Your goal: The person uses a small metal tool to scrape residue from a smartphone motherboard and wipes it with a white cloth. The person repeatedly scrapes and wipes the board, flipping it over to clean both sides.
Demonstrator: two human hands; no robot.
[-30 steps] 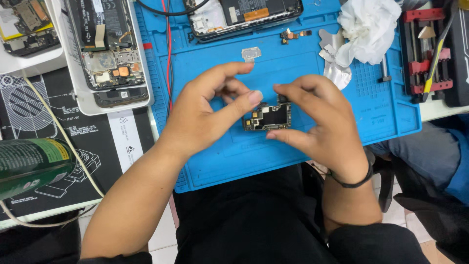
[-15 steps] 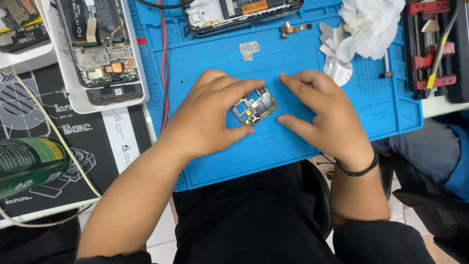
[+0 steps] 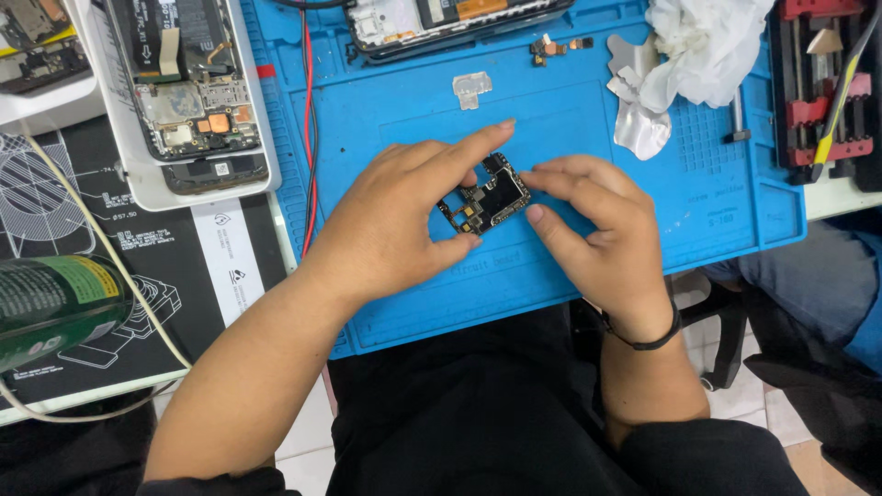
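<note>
A small phone circuit board, dark with metal shields, is held tilted just above the blue repair mat. My left hand grips its left end between thumb and fingers, with the index finger stretched over the top. My right hand pinches its right end with thumb and fingertips. A black band sits on my right wrist.
An opened white phone lies at the left edge of the mat, another opened phone at the top. Red and black wires run down the mat. White tissue, small metal shield, a tool rack, green can.
Both hands have turned the board from lying roughly level to tilted, and shifted it slightly. My left index finger now extends over the board's top.
</note>
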